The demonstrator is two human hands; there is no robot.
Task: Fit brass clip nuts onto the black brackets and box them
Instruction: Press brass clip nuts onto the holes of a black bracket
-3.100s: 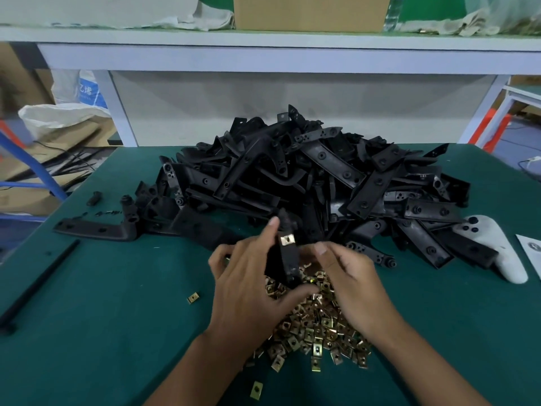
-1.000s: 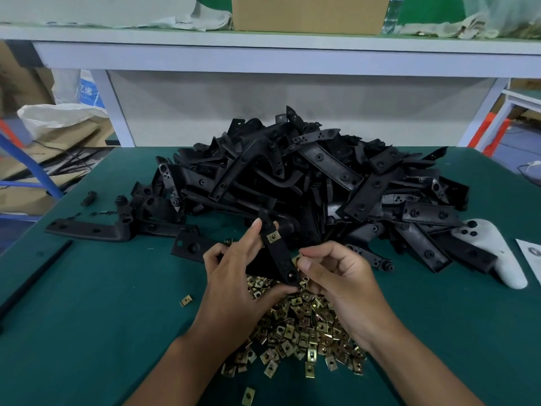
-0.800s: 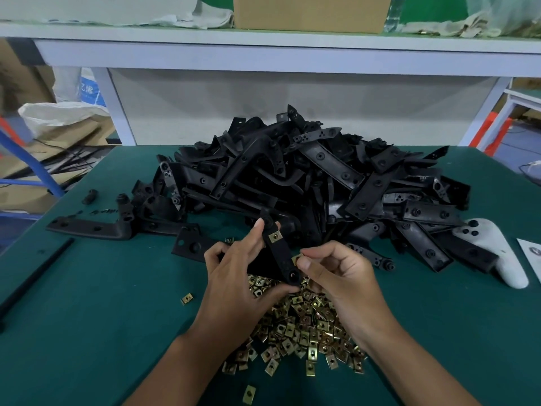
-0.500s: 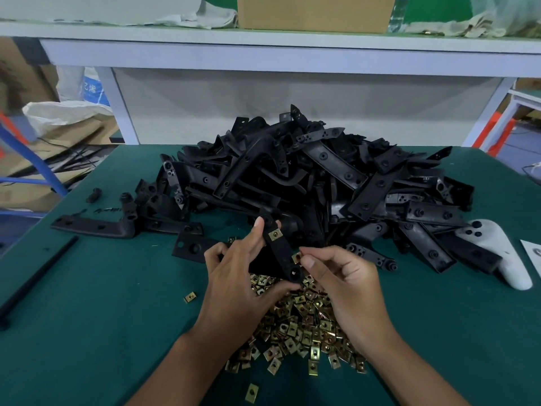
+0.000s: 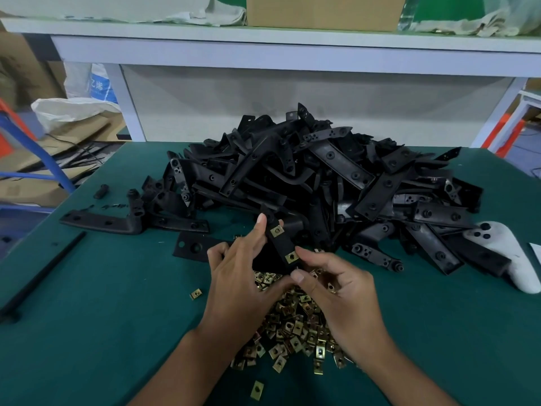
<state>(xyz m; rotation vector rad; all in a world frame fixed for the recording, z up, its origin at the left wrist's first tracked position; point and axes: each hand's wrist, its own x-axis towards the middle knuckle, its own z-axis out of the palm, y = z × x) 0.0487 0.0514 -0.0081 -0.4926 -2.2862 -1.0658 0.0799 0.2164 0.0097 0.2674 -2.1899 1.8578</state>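
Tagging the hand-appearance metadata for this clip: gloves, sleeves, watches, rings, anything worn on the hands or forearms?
Nothing worn that shows. The left hand and the right hand are both bare: no gloves, rings or tape visible. Both forearms are bare down to the frame's lower edge, with no sleeve cuff, watch or wristband in view. Fingernails are short and unpainted.

White controller (image 5: 510, 259) on green table (image 5: 87, 317)

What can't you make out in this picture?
Head view only:
- Box: cut off by the top edge.
- Bracket: lower part hidden behind the left hand.
- Right hand: covers part of the nut pile.
- Sack print: too blurred.
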